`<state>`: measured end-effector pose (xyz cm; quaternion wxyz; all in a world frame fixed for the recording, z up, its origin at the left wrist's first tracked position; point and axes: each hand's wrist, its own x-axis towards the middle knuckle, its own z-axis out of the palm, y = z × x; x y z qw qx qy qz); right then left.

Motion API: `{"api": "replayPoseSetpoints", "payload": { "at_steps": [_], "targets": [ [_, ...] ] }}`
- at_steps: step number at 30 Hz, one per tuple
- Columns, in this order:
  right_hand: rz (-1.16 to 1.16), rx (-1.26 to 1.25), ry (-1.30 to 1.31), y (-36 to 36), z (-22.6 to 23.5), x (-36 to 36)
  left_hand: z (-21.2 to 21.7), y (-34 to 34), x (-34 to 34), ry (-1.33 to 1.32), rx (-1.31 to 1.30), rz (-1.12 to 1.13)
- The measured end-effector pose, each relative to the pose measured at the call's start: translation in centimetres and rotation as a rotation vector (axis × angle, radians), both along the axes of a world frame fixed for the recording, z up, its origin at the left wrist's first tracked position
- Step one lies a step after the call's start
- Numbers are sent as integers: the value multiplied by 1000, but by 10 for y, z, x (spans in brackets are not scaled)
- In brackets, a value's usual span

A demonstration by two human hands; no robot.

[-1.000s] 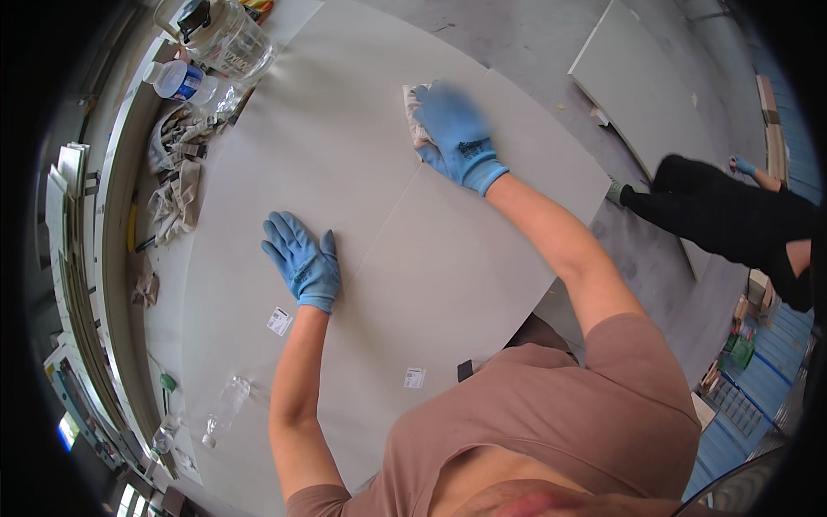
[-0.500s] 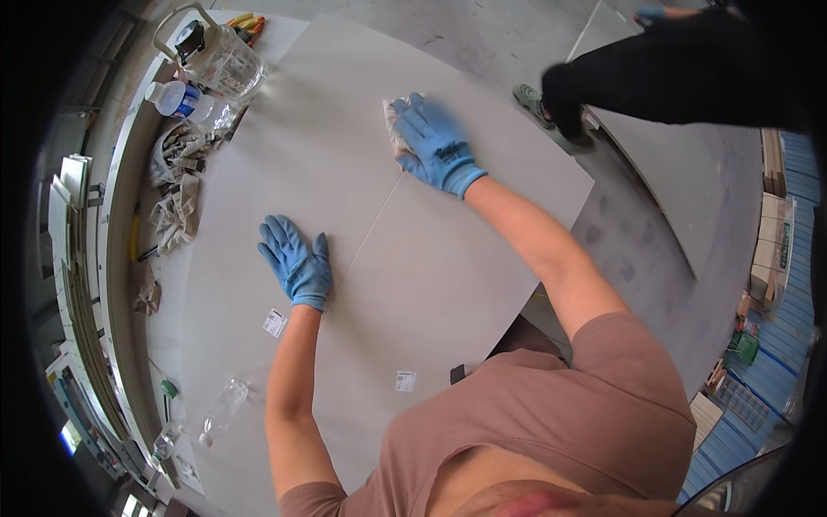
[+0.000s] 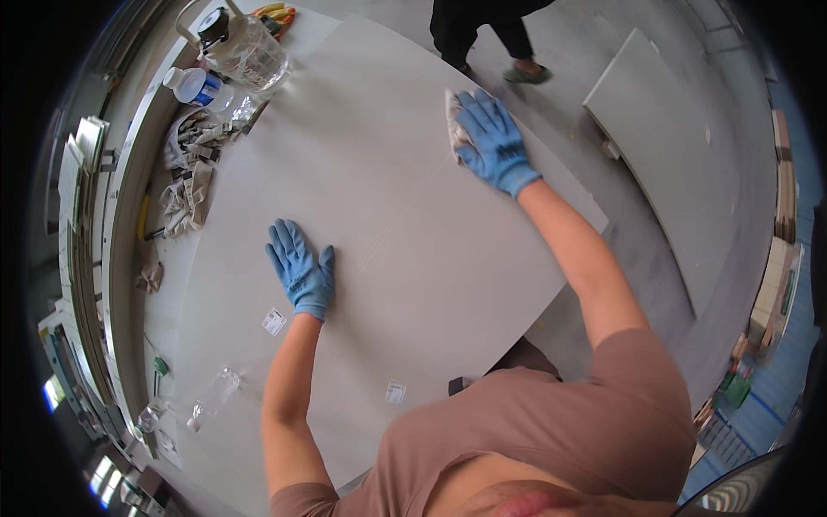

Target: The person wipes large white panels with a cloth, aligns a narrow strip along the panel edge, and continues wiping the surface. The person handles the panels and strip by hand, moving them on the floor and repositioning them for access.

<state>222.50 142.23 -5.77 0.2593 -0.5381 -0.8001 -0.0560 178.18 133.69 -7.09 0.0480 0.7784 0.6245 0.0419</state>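
A wide pale grey board (image 3: pixel 405 284) lies before me, with a thin seam line running across it. My left hand (image 3: pixel 300 269), in a blue work glove, rests flat on its left part, fingers stretched and nothing held. At the far right side, my right hand (image 3: pixel 495 142), gloved alike, presses a whitish cloth (image 3: pixel 454 129) onto the surface. The cloth shows along the left of that hand; the rest is hidden under the palm. Two small printed labels lie on the near part of the board, one label (image 3: pixel 274 321) by my left wrist, the other label (image 3: pixel 395 392) nearer my body.
Along the left stand a big clear jug (image 3: pixel 245 52), a plastic bottle (image 3: pixel 207 89) and crumpled rags (image 3: pixel 188 198). An empty bottle (image 3: pixel 215 398) lies near left. A person (image 3: pixel 495 34) walks beyond the far edge; another grey board (image 3: pixel 663 164) stands at the right.
My right hand has slid the cloth to the right, toward the board's far edge. My left hand stays nearly in place. The other person has moved left across the far side.
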Motion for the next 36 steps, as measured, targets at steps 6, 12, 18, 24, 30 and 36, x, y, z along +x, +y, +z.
{"api": "replayPoseSetpoints", "payload": {
  "at_steps": [6,12,18,24,30,36],
  "targets": [
    [-20,-9,-52,86,-14,-20,8,1,2,-16,-64,24],
    [41,117,-1,271,-32,-98,11,5,1,-72,-101,29],
    [135,97,12,281,-22,-97,17,4,2,-110,-124,48],
    [197,-77,-57,111,8,6,12,4,1,-109,-109,35],
    [117,-105,-120,116,4,-8,10,2,-2,-89,-111,48],
    [127,-37,-93,196,-11,-47,11,2,-1,-86,-142,63]
  ]
}}
